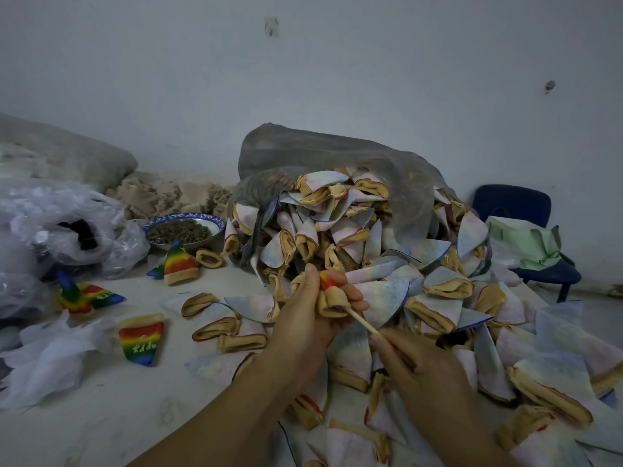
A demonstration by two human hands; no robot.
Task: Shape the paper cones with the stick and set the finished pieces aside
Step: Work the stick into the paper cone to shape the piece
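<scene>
Nearest the camera, the right hand (414,362) has its grip closed round the lower end of a thin pale wooden stick (362,321), fingers curled over it. The stick slants up and to the left, and its tip sits in the open mouth of a small paper cone with a tan rolled rim and a rainbow-striped body (332,298). The left hand (303,318) holds that cone, its grip wrapped round it with the thumb up along the near side. Both hands hover over loose pale blue-white paper cones with tan rims (438,382) that cover the right half of the whitish bench (135,416).

On the bench to the left lie three rainbow-coloured pieces, well apart from one another: one with lettering (141,338), a splayed one further left (84,296), and an upright pointed one (178,261) near a blue-patterned bowl of dark bits (219,224). Crumpled white sheeting (43,358) lies at the left edge.

Behind the hands, a large heap of pale cones (354,230) spills from a grey translucent plastic bag (320,153). Clear plastic bags (50,224) sit at far left. A dark blue chair (512,203) with a light green bag (526,241) on it stands at right, before a white wall (337,62).
</scene>
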